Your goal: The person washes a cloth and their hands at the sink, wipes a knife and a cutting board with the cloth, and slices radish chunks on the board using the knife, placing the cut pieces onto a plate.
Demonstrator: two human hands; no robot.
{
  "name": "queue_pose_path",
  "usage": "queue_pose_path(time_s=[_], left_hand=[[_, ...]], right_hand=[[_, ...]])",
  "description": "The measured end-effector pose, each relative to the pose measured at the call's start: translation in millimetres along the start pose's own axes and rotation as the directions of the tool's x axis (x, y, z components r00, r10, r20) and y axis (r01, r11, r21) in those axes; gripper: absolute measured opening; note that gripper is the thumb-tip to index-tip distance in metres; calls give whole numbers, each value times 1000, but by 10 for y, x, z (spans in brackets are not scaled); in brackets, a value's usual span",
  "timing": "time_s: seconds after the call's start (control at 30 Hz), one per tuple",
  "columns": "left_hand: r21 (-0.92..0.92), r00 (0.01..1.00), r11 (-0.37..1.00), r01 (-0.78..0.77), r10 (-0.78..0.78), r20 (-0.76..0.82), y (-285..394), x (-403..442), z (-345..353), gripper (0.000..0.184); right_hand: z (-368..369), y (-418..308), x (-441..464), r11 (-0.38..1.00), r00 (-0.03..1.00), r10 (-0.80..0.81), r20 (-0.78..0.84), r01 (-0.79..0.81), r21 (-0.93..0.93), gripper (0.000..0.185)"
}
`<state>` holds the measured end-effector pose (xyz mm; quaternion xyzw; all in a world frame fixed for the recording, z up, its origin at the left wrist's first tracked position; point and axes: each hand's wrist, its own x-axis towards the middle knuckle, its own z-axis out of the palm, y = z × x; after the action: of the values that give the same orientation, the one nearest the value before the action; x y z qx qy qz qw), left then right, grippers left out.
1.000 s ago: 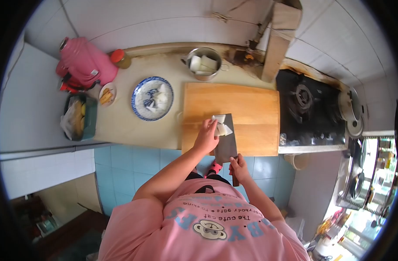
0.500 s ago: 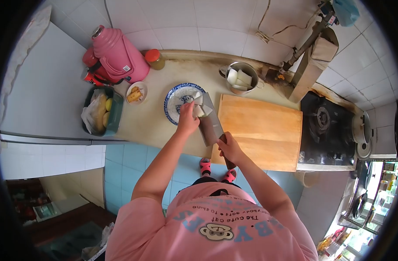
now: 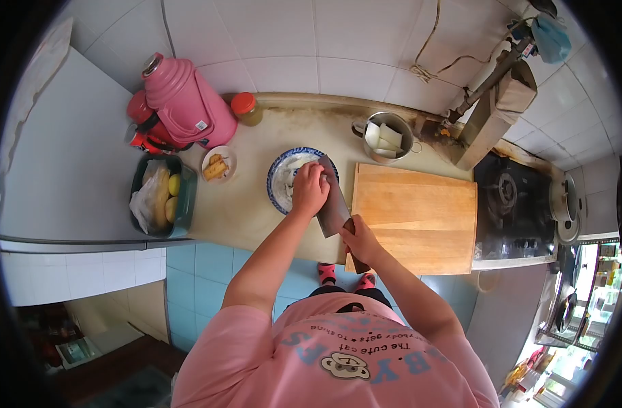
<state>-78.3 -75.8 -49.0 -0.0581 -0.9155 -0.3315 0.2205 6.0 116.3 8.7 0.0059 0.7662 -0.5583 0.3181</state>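
Observation:
My right hand point(image 3: 362, 243) is wrapped round the brown handle of a cleaver point(image 3: 334, 209), its wide blade slanting up and left over the right side of a blue-rimmed plate point(image 3: 276, 192). Against the upper part of the blade, my left hand point(image 3: 311, 190) has its fingers bent and pressed together above the plate. Whatever lies under those fingers is hidden. White pieces point(image 3: 296, 163) show on the plate just past my left hand.
A wooden cutting board point(image 3: 414, 217) lies right of the cleaver, beside a black stove point(image 3: 511, 211). Behind it stands a metal pot point(image 3: 387, 139) with white chunks inside. At left are a small dish point(image 3: 219, 164), a green basket point(image 3: 183, 207), a red-lidded jar point(image 3: 246, 109) and a pink thermos point(image 3: 192, 102).
The white chunks that lay on the cleaver blade no longer show there. My left hand has moved along the blade and over the plate. The whole view has shifted slightly.

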Motion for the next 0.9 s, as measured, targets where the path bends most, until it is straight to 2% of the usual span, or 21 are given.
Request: queue_pose_path(time_s=[0.1,0.17,0.3,0.4,0.43,0.5,0.57,0.63,0.67,0.73,0.77,0.83,0.87,0.9], left_hand=[[29,1000,999,-21,22,-17,-166,8,59,22],[54,998,996,69,-70,10,-356,-42,108,18],[148,996,985,93,-91,-25,-581,-95,132,20],[175,984,975,139,-116,-133,-396,125,53,25],[162,989,984,71,-48,-142,-266,256,46,29],[34,995,998,-58,60,-76,107,603,71,31],[-167,989,983,-73,93,114,363,934,329,32],[-272,928,960,-58,152,341,660,1264,590,34],[-275,926,959,-61,157,342,718,1396,761,34],[-52,741,997,-53,74,667,771,1610,1085,41],[-54,739,997,-58,79,669,795,1685,1206,41],[257,449,950,-179,-153,880,831,1803,1447,49],[317,358,910,-268,-211,910,834,1871,1599,51],[310,351,911,-270,-207,913,891,1890,1622,51]], right_hand=[[-25,-35,-83,998,999,51,-13,-50,46,33],[-49,0,-115,998,998,51,-21,-51,21,33],[-184,35,-233,997,997,60,-48,-57,52,31],[-382,43,-449,993,997,-6,-83,16,119,29],[-463,94,-533,993,996,-4,-89,14,117,29],[-654,220,-711,990,985,-13,-171,37,135,29],[-842,297,-917,991,979,3,-204,25,133,27],[-996,377,-1113,983,946,-23,-323,80,164,24],[-1067,515,-1169,982,941,8,-339,57,183,24],[-1179,612,-1306,972,935,27,-355,59,229,25],[-1223,680,-1360,970,933,28,-358,61,233,26],[-1268,749,-1460,965,924,22,-382,80,249,25],[-1298,773,-1509,960,915,15,-402,99,261,25],[-1316,801,-1561,960,913,22,-406,94,263,25]])
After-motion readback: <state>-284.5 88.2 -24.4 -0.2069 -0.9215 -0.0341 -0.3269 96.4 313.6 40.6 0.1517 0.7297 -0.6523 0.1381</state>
